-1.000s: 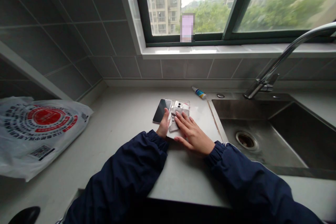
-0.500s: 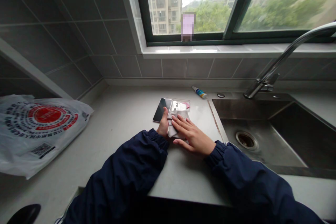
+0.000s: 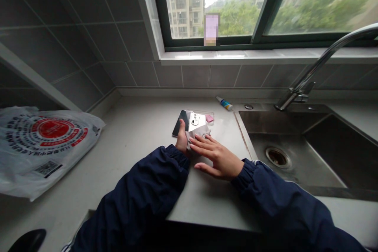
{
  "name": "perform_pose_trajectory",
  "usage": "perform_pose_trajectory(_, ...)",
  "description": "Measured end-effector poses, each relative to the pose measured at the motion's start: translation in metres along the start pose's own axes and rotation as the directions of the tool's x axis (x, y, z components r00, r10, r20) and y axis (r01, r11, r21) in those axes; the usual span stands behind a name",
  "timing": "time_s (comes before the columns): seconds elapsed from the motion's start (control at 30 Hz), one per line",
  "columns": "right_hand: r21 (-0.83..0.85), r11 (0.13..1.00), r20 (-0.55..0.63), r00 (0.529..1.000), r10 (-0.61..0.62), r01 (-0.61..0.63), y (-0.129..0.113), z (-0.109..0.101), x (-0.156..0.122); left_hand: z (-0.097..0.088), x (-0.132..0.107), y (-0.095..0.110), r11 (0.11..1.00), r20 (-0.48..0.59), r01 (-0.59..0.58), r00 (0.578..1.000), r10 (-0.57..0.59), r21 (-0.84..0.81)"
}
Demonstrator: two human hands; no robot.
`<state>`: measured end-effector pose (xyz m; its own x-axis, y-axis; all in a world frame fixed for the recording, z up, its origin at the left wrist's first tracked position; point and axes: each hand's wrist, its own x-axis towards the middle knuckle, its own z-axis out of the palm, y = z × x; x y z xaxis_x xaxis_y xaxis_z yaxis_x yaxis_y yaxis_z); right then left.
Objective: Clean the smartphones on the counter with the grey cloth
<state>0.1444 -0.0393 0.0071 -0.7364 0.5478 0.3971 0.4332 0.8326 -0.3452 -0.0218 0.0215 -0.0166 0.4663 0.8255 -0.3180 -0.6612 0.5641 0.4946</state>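
A kitchen corner under a wide, dark-framed window (image 3: 236, 8), apartment blocks and trees beyond the glass, grey wall tiles (image 3: 189, 76) below the sill. To the right, a steel sink (image 3: 280, 122) with a round drain (image 3: 277, 157) and an arched chrome faucet (image 3: 307, 78) rising behind it. Across the left of the pale tabletop (image 3: 141, 134), a white plastic bag (image 3: 38, 153) with a round red print, lying flat. Toward the back, near the sink's corner, a small tube (image 3: 224, 103) with a blue band, lying on its side.

Mid-tabletop, two phones side by side and almost touching: a dark phone (image 3: 180, 123), glass face up, and a white-backed phone (image 3: 196, 120). Upper back of the white-backed phone bare, camera ring in full view; lower end under a bunched grey cloth (image 3: 198, 133). Bare part uncovered, covered part left hidden, no telling whether either surface is clean. Just behind, a clear plastic sheet (image 3: 203, 113) and a small pink piece (image 3: 209, 118).

Left hand (image 3: 181, 139) curled, thumb upright against the dark phone's lower edge, any actual grip impossible to tell. Right hand (image 3: 215, 159) open, fingers spread, fingertips (image 3: 201, 141) resting on the cloth, thumb out on the tabletop.
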Motion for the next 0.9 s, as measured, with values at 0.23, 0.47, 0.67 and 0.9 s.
perform_pose_trajectory(0.23,0.023,0.999,0.027,0.999,-0.033,0.032,-0.006,0.001,0.001,-0.002,-0.003,0.007,0.999,0.052,0.012,0.999,-0.015,0.052)
perform_pose_trajectory(0.47,-0.007,1.000,0.085,0.996,0.003,-0.002,-0.003,0.004,0.001,0.013,-0.009,0.009,0.997,-0.088,0.030,0.996,-0.024,0.068)
perform_pose_trajectory(0.67,-0.071,0.996,0.082,0.995,0.052,-0.046,0.002,0.008,0.001,0.017,-0.015,0.004,0.999,-0.049,0.045,0.998,-0.045,0.005)
perform_pose_trajectory(0.9,-0.149,0.979,0.071,0.986,0.154,-0.142,0.006,0.014,0.000,0.012,-0.012,-0.005,1.000,0.025,-0.003,1.000,0.003,-0.009)
